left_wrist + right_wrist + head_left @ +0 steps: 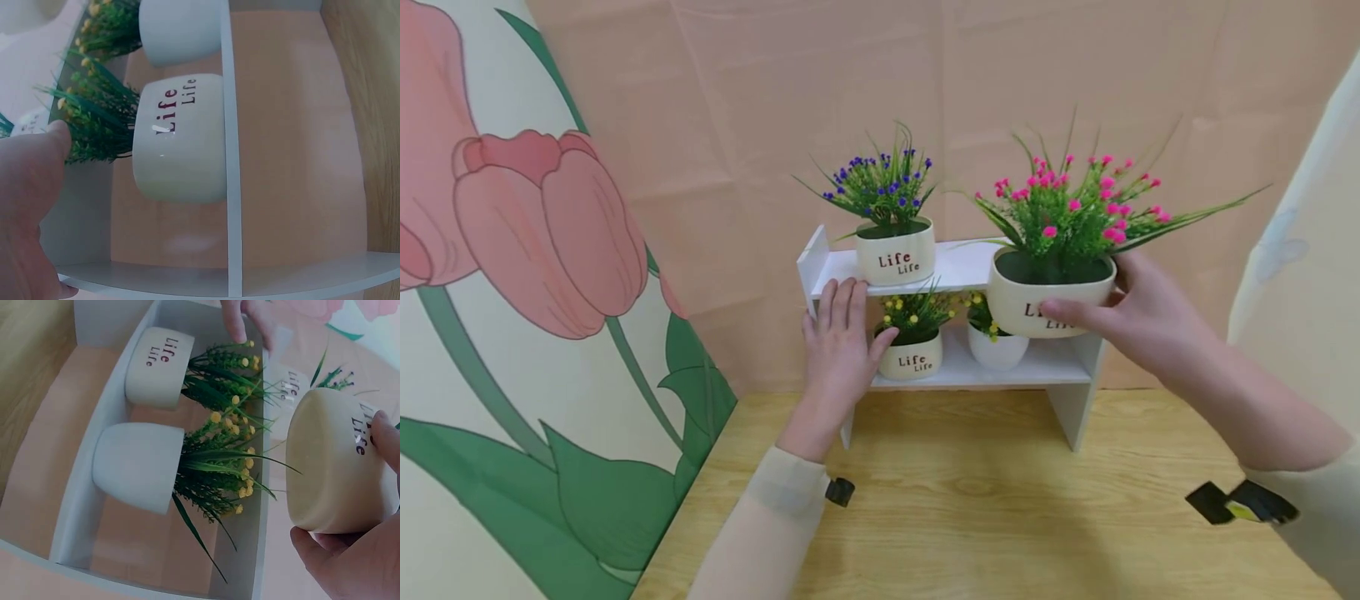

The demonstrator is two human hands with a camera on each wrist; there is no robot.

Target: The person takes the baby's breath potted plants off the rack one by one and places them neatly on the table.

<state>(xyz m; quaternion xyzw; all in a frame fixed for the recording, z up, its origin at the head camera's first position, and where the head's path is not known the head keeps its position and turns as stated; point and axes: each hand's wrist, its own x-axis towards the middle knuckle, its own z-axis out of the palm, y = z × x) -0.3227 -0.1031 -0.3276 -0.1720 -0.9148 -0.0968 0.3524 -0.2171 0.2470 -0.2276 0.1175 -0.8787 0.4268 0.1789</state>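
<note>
My right hand (1138, 312) grips a cream oval flowerpot (1018, 296) of pink flowers by its right end, thumb across the "Life" lettering. In the head view that pot overlaps the right part of the white two-tier shelf (970, 267); its underside shows in the right wrist view. My left hand (844, 337) rests with extended fingers on the shelf's left front edge. Just above those fingers, a cream pot of purple flowers (895, 254) stands on the top tier. Below it are a cream pot of yellow flowers (912, 358) and a plain white pot (997, 348), also with yellow flowers.
The shelf stands on a wood-grain table (970, 500) against a pink cloth backdrop (775, 125). A panel with large printed tulips (550, 233) rises on the left. At the far right hangs a pale panel (1307, 217).
</note>
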